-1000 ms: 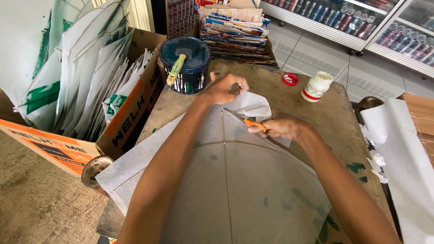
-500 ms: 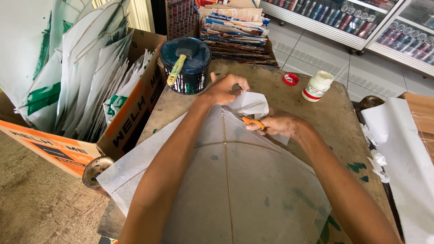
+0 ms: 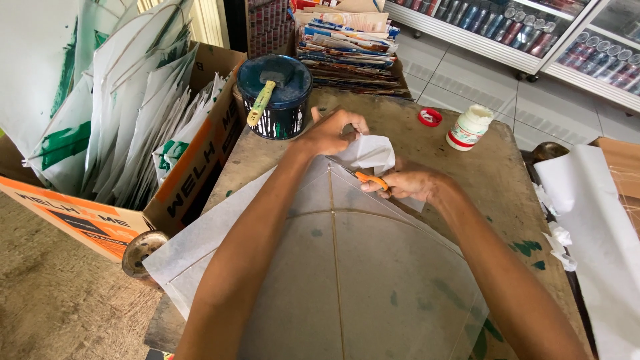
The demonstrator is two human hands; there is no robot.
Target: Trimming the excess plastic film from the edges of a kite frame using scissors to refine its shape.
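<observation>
Worktable [image 3: 467, 173]: one kite [image 3: 347, 267], one scissors [image 3: 371, 179], two hands.

Pale tiled floor [image 3: 480, 73], glass-fronted coolers [image 3: 533, 27]

- Kite paper [image 3: 373, 280]: translucent grey-white, crossed by thin tan sticks.
- Scissors [image 3: 371, 179]: orange handles.
- Paint tin [image 3: 275, 97]: dark teal lid, black side streaked with white drips.
- Brush [image 3: 261, 101] on the tin: yellow-green handle.
- Glue bottle [image 3: 469, 128]: white with a red band; its loose cap [image 3: 430, 117] is red.
- Surface [image 3: 467, 173]: dull brown, dabbed green.
- Cardboard box [image 3: 87, 217]: orange with black lettering.
- Stacked kites [image 3: 127, 113]: white with green patches.
</observation>
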